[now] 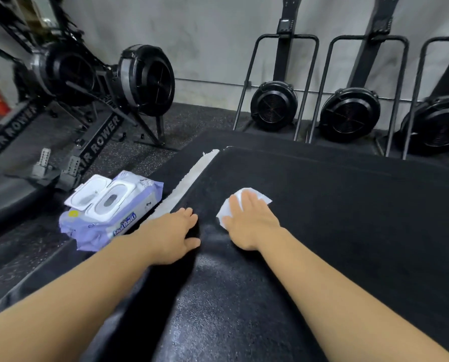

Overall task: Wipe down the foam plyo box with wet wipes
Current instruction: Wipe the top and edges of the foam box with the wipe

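Forearms (348,296) cut off below; right hand (249,218), fingers flat together, half hides the wipe (258,195); left hand (176,231) likewise flat on the box (335,205).

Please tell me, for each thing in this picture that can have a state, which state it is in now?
foam plyo box: near part glossy, seemingly wet; far part matte.
right hand: flat, pressing the wipe on the box top.
left hand: flat, resting on the box's left edge.
wipe: spread out under the right hand.
wet wipes pack: beside the box, lid flipped open.
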The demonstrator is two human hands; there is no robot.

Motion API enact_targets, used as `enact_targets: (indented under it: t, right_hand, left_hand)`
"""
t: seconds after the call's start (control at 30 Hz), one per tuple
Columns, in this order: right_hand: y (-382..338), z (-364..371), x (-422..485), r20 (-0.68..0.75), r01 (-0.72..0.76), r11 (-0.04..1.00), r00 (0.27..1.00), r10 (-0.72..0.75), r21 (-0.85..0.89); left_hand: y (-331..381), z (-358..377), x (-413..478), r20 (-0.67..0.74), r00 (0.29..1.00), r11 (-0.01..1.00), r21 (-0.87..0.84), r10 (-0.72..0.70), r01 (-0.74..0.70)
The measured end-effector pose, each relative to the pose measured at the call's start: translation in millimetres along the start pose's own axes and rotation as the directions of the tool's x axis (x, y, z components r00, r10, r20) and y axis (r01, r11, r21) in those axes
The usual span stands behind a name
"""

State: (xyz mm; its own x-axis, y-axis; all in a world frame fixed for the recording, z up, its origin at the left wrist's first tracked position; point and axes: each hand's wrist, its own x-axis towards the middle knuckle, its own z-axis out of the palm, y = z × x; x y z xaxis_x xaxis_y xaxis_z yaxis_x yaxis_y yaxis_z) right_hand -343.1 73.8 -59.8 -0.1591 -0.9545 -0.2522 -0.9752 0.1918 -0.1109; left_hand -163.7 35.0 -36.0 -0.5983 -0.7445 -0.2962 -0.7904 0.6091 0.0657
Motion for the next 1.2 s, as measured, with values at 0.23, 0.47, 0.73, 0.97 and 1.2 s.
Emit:
enact_targets:
  t: [0.23, 0.47, 0.73, 0.97, 1.2]
  right_hand:
    - [-60, 25, -47, 0.066, 0.210, 0.972, 0.977, -0.204, -0.108]
    - [-15, 3, -38, 0.020, 0.206, 0.978, 0.978, -0.206, 0.010]
    - [49, -16, -15, 0.002, -0.080, 0.992, 0.997, 0.081, 0.092]
    - [15, -8, -26, 0.042, -0.118, 0.989, 0.993, 0.115, 0.086]
    - [-63, 26, -66, 0.067, 0.141, 0.981, 0.989, -0.133, -0.132]
  left_hand:
    - [-1, 3, -57, 0.077, 0.996, 0.997, 0.056, -0.048, 0.043]
    - [-3, 10, -66, 0.110, 0.993, 0.999, -0.018, -0.041, 0.044]
    - [-8, 19, -64, 0.074, 0.997, 0.996, -0.082, -0.016, 0.022]
    - [-11, 20, -63, 0.049, 0.999, 0.990, -0.140, 0.003, 0.004]
    - [-17, 26, -69, -0.029, 1.000, 0.963, -0.270, 0.002, -0.010]
